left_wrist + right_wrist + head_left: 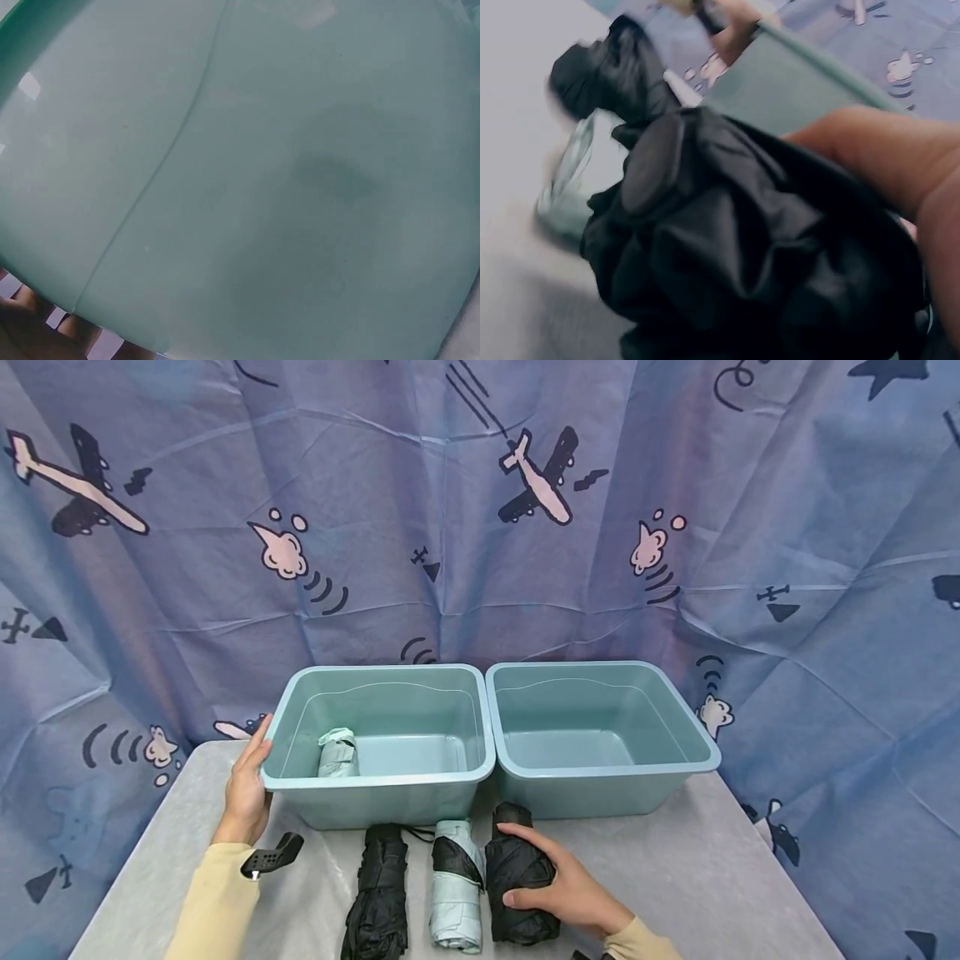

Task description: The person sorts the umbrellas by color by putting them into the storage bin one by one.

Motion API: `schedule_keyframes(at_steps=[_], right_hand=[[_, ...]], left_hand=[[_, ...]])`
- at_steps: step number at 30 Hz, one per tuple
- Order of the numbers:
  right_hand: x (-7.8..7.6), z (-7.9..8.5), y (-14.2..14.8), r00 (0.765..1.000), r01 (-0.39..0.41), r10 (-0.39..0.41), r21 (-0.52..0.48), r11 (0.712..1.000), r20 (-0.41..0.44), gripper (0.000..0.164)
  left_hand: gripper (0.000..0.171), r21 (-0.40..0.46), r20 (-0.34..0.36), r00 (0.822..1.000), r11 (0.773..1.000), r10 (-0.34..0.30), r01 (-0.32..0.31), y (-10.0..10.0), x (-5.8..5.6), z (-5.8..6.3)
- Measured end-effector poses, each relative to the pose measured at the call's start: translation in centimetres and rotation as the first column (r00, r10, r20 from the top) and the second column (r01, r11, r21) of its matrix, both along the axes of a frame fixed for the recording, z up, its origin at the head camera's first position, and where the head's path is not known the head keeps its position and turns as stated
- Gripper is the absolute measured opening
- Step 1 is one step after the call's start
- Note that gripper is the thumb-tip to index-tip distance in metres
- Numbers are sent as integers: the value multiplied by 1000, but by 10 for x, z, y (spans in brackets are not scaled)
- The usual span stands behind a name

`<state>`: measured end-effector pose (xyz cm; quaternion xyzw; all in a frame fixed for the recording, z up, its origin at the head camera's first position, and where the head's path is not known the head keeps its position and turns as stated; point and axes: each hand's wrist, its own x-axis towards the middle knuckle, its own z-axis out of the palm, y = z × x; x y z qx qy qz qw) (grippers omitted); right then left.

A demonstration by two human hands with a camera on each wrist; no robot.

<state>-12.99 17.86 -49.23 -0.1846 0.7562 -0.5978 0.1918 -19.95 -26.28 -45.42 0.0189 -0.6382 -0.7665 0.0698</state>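
Against the outer left side of the left teal bin (375,782) rests my left hand (245,797), fingers stretched along the wall near the rim. A pale green rolled folding umbrella (338,758) is inside that bin. My right hand (558,881) grips a black folding umbrella (517,881), thumb on the near part and fingers across its far part; the right wrist view shows the black umbrella's (727,225) round end cap. Left of it lie a pale green folding umbrella with a black band (456,902) and another black folding umbrella (380,893).
A second teal bin (600,772) stands close beside the first on the right. Both are on a grey-white table (712,877). A blue patterned curtain (450,527) hangs behind the table.
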Motion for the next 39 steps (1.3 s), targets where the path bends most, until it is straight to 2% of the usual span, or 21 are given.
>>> schedule_keyframes(at_steps=[4,7,12,16,18,20,27,33,39], right_hand=[[4,11,3,995,-34,47,-150,988,83,83],[7,21,6,987,-71,105,-256,964,124,85],[12,37,10,972,-174,223,-405,898,77,84],[13,54,11,963,-233,269,-472,850,9,81],[10,64,13,962,-246,274,-488,837,-13,80],[6,75,14,965,-240,262,-487,840,-23,81],[-21,109,21,992,-116,128,-453,884,-4,83],[-63,123,28,999,-33,43,-421,906,12,87],[-109,126,32,999,39,-23,-357,933,48,86]], left_hand=[[59,4,2,1000,1000,0,0,0,-1,0],[59,8,1,1000,1000,-6,6,0,-1,0],[59,15,-3,1000,1000,-10,10,0,0,1],[59,14,-1,1000,1000,-11,11,-1,0,1],[59,11,0,1000,1000,-11,11,-1,0,1],[59,7,2,1000,1000,-10,10,-1,0,1],[59,0,6,1000,1000,-8,8,0,-1,1],[59,8,3,1000,1000,-10,10,-1,0,1],[59,24,5,1000,1000,-9,9,0,0,-1]])
